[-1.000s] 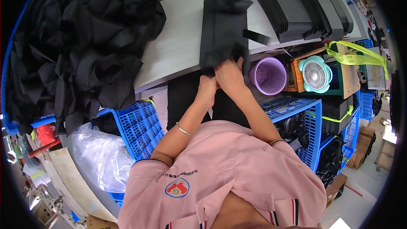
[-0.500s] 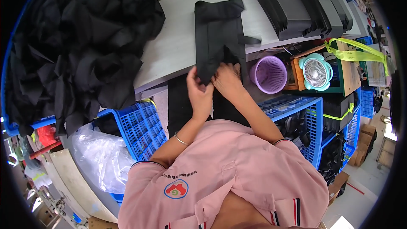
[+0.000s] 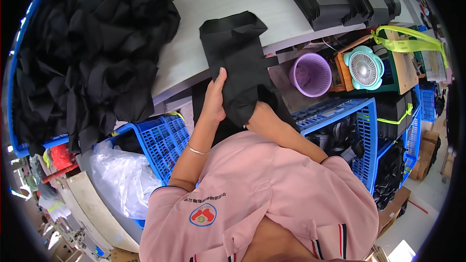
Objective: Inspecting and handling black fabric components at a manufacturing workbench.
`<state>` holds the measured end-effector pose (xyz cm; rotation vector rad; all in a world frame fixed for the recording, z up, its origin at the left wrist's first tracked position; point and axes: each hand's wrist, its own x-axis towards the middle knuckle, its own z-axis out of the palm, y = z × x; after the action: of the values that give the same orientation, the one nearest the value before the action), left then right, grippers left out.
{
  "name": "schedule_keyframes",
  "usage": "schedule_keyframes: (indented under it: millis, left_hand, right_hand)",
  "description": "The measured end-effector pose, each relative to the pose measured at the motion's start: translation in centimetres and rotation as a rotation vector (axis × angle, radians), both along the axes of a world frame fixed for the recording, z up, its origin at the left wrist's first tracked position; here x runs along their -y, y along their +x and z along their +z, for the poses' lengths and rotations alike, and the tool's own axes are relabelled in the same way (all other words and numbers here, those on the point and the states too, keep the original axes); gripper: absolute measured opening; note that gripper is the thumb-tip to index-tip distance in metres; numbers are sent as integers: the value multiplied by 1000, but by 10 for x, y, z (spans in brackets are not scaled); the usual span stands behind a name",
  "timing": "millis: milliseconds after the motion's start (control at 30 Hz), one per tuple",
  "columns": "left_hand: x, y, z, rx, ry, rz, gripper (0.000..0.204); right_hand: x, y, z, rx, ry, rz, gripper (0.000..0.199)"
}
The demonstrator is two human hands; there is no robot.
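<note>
A long black fabric piece, seemingly doubled into a sleeve, stretches from the table edge down toward my lap. Along its left edge lies my left hand, fingers stretched out straight and touching the cloth; part of that hand may be behind the fabric. My right hand is closed on the near end of the piece, with its fingertips hidden in the folds. The far end of the fabric rests on the grey table, and a small black tab sticks out on its right side.
A heap of black fabric fills a blue crate at left. Stacked dark panels lie on the table's far right. A purple basket, a small turquoise fan and a blue crate stand at right; clear plastic lies at lower left.
The fabric has come nearer to me and tilted. My left hand went from bent fingers at the near end to lying straight along the left edge; my right hand moved closer to my body.
</note>
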<state>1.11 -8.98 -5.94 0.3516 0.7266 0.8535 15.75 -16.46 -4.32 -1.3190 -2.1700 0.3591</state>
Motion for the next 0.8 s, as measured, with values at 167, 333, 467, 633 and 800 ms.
schedule_keyframes:
  millis: [167,333,467,633,800]
  left_hand:
    - [2,12,8,-123,155,36,46]
    - [13,7,7,-15,262,-190,48]
    - [17,4,-5,-118,127,-135,49]
    - [13,16,-4,-127,302,-67,55]
    - [26,28,18,-324,412,-199,49]
  right_hand:
    - [15,47,62,-660,-44,-353,9]
    - [-15,99,48,-427,118,-660,18]
    - [-2,104,29,-1335,-822,-301,29]
    - [3,76,9,-1817,-930,55,17]
    - [14,100,14,-820,-194,-634,34]
